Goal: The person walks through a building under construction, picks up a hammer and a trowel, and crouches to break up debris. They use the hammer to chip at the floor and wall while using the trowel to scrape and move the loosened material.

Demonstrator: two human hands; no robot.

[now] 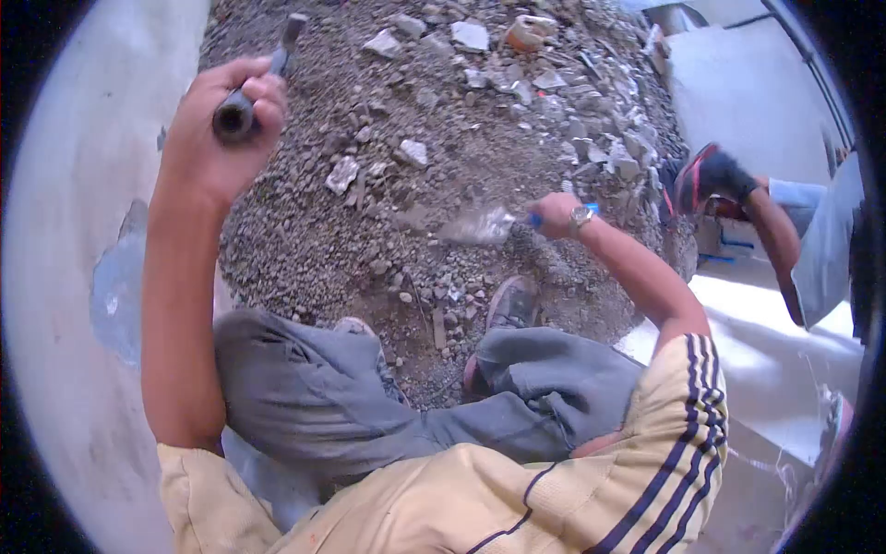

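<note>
My left hand [231, 120] is raised at the upper left, its fingers wrapped round a metal tool [293, 32] with a dark, hollow round end facing me. The tool's narrower far end sticks out above my fingers. Lower and to the right, my right hand [556, 215] grips the blue handle of a trowel [484, 227]. The trowel's blade is smeared by motion and lies close over the gravel and rubble pile [443, 185], pointing left. A wristwatch [580, 215] is on my right wrist.
Broken white chunks [470, 36] and an orange-and-white container piece [530, 33] lie on the pile. A pale wall [92, 185] runs along the left. At the right, another person's leg and shoe [709, 180] are close to the pile's edge.
</note>
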